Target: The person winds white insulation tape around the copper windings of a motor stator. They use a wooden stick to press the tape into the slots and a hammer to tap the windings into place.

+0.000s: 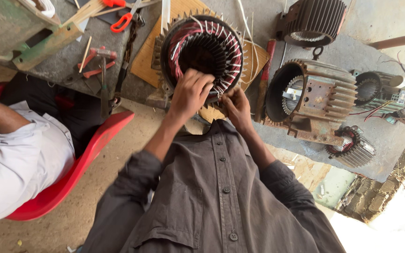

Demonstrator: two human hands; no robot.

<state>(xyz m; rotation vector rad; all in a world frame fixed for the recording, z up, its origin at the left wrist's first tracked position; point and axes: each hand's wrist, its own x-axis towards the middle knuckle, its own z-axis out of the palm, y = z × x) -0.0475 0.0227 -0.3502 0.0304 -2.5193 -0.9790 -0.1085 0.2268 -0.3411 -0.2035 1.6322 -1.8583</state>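
Observation:
A round motor stator [202,51] with red copper windings and white insulation strips lies on a wooden board [145,61] on the bench. My left hand [189,93] rests on the stator's near rim, fingers curled over the windings. My right hand [236,107] pinches something small at the rim's lower right edge; what it holds is too small to tell. Both forearms come out of my dark grey buttoned shirt [212,201].
An empty finned motor housing [305,96] stands right of the stator, with more housings [312,21] and a wound stator [352,147] around it. Red pliers [97,61] and orange-handled scissors [123,21] lie at left. Another person in a white shirt [19,159] sits on a red chair [90,150].

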